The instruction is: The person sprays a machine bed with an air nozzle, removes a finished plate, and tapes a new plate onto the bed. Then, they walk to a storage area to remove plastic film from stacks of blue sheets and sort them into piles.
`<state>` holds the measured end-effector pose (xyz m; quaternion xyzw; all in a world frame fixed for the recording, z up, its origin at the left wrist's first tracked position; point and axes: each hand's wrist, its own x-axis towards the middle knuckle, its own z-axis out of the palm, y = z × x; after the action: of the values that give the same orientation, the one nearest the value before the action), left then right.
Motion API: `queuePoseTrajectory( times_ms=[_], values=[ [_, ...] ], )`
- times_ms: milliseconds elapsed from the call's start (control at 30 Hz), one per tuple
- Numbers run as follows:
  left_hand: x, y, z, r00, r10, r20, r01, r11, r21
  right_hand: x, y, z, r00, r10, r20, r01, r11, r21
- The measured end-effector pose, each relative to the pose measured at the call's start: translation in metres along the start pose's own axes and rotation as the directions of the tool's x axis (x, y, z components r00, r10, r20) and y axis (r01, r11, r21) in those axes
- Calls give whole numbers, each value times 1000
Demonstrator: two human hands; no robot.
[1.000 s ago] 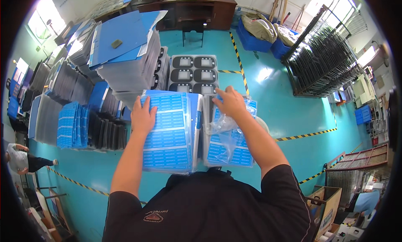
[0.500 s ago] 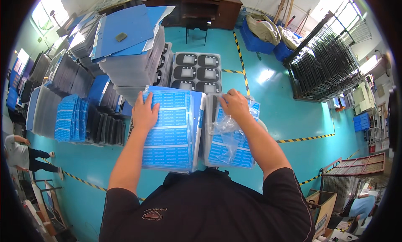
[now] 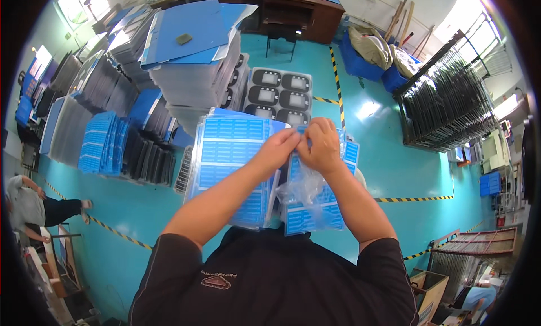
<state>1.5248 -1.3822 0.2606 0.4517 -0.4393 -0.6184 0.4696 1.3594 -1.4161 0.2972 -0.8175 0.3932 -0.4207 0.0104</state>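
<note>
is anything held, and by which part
Left hand and right hand meet at the top of the right blue sheets and clear film; what they pinch is unclear.

Left hand (image 3: 278, 147) just beside the curled right hand (image 3: 321, 145), both forearms (image 3: 360, 205) angled forward and inward

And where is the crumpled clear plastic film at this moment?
In the head view, the crumpled clear plastic film is just right of centre, below the right hand, over the right pile of blue printed sheets.
</note>
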Motion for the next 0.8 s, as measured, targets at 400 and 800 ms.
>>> queuePoseTrajectory(
  times_ms=[400,800],
  values=[
    [-35,19,-232,742,-49,-669,-237,914,-330,-48,36,-223,711,485,509,-697,582,419],
    [-28,-8,-175,827,529,-192,204,37,978,-17,52,-3,686,511,518,-337,854,-396]
  ],
)
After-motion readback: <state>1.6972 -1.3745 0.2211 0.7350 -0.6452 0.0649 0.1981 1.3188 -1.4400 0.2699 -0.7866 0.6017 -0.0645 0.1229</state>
